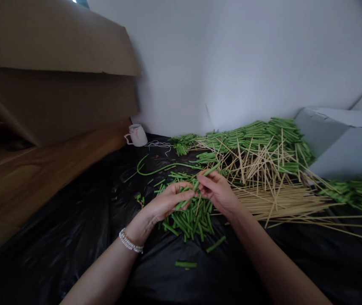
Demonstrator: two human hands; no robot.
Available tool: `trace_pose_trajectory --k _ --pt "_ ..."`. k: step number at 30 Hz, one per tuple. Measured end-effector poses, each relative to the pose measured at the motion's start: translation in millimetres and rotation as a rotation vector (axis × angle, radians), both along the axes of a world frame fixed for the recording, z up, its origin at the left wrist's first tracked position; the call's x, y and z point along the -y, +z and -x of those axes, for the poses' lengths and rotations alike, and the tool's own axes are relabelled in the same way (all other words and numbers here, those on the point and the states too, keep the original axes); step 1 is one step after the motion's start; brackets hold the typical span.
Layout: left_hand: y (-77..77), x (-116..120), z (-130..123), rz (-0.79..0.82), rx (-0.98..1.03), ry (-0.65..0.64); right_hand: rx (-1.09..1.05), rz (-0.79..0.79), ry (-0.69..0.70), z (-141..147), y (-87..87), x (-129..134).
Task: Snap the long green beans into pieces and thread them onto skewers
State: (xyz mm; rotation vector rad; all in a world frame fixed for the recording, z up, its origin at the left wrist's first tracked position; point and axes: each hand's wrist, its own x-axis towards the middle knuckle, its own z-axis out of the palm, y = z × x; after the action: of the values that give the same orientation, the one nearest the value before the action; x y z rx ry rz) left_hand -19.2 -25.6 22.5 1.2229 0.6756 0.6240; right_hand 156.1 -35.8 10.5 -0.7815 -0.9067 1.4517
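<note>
Both hands meet above a heap of cut green bean pieces [196, 222]. My left hand [170, 198], with a white beaded bracelet on its wrist, has thumb and fingers closed on a long green bean [212, 169]. My right hand [217, 191] pinches the same bean a little farther along, and its end sticks out past the fingers toward the upper right. A thin stick shows under the right fingers; whether that hand holds it I cannot tell. An uncut long bean [160, 169] lies curved on the black plastic sheet [155, 271] behind my left hand.
Thin wooden skewers [273, 203] lie in a pile to the right. Behind them are stacked rows of cut beans [257, 135], with more beans [359, 195] at far right. A white mug [137, 135], a cardboard box [73, 84] and a pale box [343, 140] stand around.
</note>
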Motion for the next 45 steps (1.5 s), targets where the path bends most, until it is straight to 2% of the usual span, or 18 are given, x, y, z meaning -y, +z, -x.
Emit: trace_pose_trajectory --k 3,10,18,24,31,36,40,42,45 --pt "-1.3 0 -2 -0.018 0.004 0.031 0.065 -0.038 -0.013 2 -2.1 0" --pt "-8.6 -6 -6 -0.007 0.189 0.234 0.154 -0.148 -0.077 3 1.2 1" --pt "-8.4 -18 -1 0.078 0.366 0.415 0.345 -0.244 0.105 22 5.1 14" --pt "-2.6 -18 2 0.228 0.446 0.313 0.18 -0.153 0.148 12 2.6 11" --pt "-5.6 -6 -2 0.056 0.171 0.159 0.255 -0.132 0.116 12 5.8 10" --pt "-4.0 -4 1 0.04 0.114 0.122 0.228 -0.103 -0.02 6 2.5 5" --pt "-2.7 -3 4 0.051 0.05 0.026 0.245 -0.11 -0.025 4 3.6 4" --pt "-3.3 -3 3 0.058 0.045 0.022 0.269 -0.121 -0.03 4 5.4 5" --pt "-5.2 -5 2 0.07 0.095 0.115 0.269 -0.142 -0.057 5 7.4 6"
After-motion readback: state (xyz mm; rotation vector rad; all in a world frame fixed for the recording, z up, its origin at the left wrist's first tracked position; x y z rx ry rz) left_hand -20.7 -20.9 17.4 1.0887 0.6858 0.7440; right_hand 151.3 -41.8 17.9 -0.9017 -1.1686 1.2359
